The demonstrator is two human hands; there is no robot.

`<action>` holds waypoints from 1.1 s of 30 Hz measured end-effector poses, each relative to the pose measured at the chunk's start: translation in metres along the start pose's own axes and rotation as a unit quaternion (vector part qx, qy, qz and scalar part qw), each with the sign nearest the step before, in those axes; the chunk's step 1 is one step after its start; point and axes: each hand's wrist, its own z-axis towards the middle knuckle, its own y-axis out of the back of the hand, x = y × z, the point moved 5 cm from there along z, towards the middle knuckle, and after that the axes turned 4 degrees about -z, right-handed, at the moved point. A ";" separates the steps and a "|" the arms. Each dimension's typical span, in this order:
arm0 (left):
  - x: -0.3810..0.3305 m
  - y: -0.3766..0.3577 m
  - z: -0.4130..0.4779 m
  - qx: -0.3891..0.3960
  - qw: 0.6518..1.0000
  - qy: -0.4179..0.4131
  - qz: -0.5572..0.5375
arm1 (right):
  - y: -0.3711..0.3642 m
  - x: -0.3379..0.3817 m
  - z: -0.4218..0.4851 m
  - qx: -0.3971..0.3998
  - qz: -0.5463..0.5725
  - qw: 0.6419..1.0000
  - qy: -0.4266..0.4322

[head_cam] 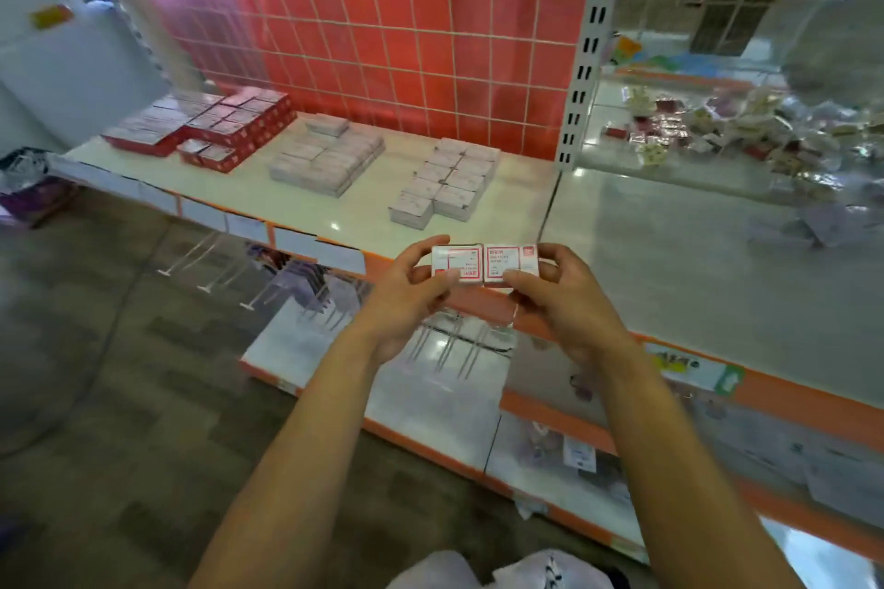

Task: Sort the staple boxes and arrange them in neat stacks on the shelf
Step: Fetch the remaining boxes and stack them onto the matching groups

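Two small white staple boxes with red print sit side by side between my hands, just above the shelf's orange front edge. My left hand (406,292) grips the left box (457,261) and my right hand (559,297) grips the right box (509,261). On the white shelf (363,215) behind them stand three groups of stacked boxes: a white stack (447,182) nearest, a second white stack (327,160) in the middle, and red boxes (205,127) at the far left.
A red grid-tiled back panel (406,24) rises behind the shelf. A perforated upright post (586,53) separates it from the right bay, where loose packets (746,129) lie heaped. Lower shelves with hooks (430,349) project below. A white bag (502,569) sits at my feet.
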 end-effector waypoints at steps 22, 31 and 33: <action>-0.068 0.202 0.060 -0.202 0.971 0.010 0.126 | -0.210 0.043 0.138 0.055 -0.170 0.983 0.040; -0.116 0.262 0.110 -0.207 0.912 -0.048 0.350 | -0.272 0.067 0.206 0.097 -0.315 0.931 0.155; -0.121 0.272 0.117 -0.198 0.903 -0.060 0.377 | -0.281 0.067 0.215 0.105 -0.318 0.929 0.156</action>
